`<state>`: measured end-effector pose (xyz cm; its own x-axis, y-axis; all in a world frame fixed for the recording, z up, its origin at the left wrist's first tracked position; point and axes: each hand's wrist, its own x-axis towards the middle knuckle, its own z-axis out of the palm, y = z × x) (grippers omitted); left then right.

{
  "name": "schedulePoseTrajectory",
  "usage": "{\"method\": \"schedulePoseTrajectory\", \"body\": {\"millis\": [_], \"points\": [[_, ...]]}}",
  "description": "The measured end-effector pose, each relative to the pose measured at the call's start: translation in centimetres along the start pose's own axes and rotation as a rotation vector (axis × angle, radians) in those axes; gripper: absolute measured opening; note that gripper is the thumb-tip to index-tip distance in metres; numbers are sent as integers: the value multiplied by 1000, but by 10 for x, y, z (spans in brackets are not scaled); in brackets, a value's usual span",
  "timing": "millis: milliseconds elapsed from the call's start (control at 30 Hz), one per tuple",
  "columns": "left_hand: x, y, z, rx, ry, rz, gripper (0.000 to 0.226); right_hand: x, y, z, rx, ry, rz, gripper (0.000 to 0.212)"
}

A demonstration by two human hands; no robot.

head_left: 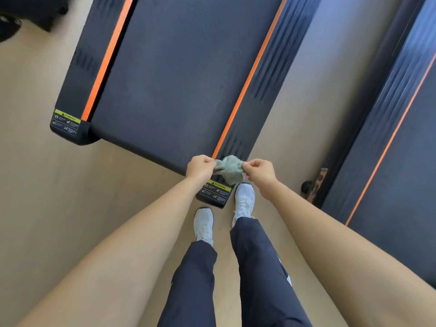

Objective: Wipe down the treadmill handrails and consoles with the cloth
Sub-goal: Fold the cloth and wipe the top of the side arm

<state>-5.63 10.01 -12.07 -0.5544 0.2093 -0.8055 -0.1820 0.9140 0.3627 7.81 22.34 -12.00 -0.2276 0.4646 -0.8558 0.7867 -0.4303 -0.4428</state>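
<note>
Gym floor, treadmill end — cloth held up.
Edges are pinched in each grip, left hand and right hand; it is best spread flat before wiping.

A white left shoe and white right shoe stand on the beige floor under dark navy trousers; a blurred dark object sits far left

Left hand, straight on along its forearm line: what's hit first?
The cloth that the left hand pinches. Beyond it, the line passes over the treadmill's side rail, probably free air; height is unclear.
</note>
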Motion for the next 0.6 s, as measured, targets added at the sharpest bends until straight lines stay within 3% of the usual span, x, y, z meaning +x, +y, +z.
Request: {"method": "schedulePoseTrajectory", "body": {"millis": [167, 433, 600], "points": [[-49, 13, -28, 92, 82, 149, 36, -52, -24, -16, -24, -12, -123, 10], [-165, 82, -109, -58, 193, 371, 20, -155, -98, -68, -20, -88, -334, 25], [-215, 159, -172, -116, 136, 555, 13, -198, -172, -104, -227, -67, -514, 23]]}}
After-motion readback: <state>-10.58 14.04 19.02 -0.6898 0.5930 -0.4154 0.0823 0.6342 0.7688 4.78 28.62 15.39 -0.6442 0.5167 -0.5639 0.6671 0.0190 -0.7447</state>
